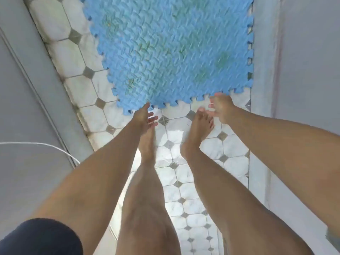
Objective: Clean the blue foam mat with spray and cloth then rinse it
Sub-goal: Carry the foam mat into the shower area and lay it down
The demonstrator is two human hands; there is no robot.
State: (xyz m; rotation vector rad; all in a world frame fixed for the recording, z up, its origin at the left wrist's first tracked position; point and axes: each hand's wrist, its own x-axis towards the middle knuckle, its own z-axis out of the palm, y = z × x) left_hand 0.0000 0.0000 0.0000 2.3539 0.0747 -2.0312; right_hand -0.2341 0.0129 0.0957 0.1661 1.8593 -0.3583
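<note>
The blue foam mat (171, 52) lies flat on the tiled floor (185, 173) ahead of me, its right edge against the pale wall (294, 57) and its jigsaw-toothed near edge just past my toes. Greenish patches show on its textured surface.

Both my arms reach down toward that near edge. My left hand (144, 115) is at the mat's near left corner, its fingers (152, 119) loosely spread and slightly curled, empty, with the tip of the hand about level with the mat's teeth; I cannot tell whether it touches the foam. My right hand (221, 107) is at the near edge further right, its fingers (211, 105) bent and apart, also holding nothing, the uppermost fingertip right at the mat's edge.

My bare feet stand on the wet-looking white tiles with small grey diamonds, my left foot (147, 142) under my left hand, my right foot (196, 131) beside my right hand. A thin white cord (55, 147) curves across the grey surface to my left.
</note>
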